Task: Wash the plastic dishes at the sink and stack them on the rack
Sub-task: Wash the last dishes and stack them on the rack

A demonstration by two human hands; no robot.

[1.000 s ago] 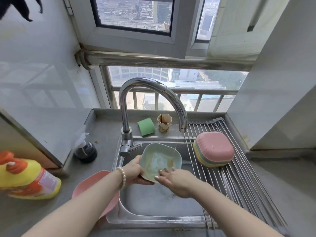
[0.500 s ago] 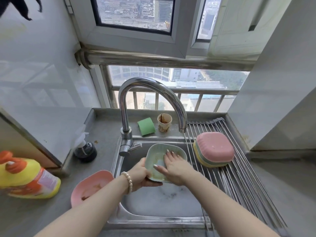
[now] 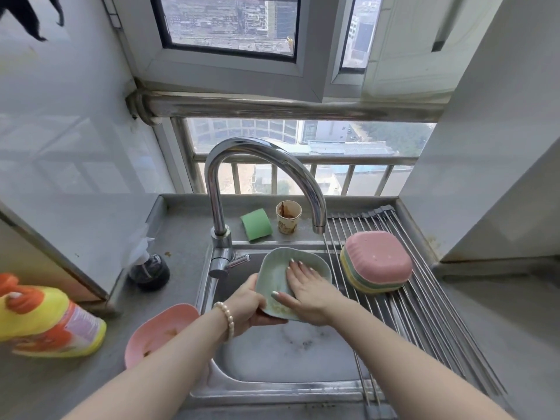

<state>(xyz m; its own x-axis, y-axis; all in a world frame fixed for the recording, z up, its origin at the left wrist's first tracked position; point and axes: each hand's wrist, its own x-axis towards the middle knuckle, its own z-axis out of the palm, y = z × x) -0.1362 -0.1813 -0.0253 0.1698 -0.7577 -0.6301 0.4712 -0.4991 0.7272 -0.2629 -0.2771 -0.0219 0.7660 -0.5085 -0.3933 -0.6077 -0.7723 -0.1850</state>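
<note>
Green and wet, the green dish (image 3: pixel 274 275) is tilted over the sink (image 3: pixel 291 389), near its back edge, just under the tap (image 3: pixel 318 225). It could slip and drop into the sink, because wet plastic is slippery (it looks soapy too). The left hand (image 3: pixel 247 307) has its grip curled round the dish's lower left rim. The right hand (image 3: pixel 307 287) lies flat inside, fingers straight, holding nothing. The stacked dishes (image 3: pixel 377 262) sit on the rack (image 3: pixel 424 322).
</note>
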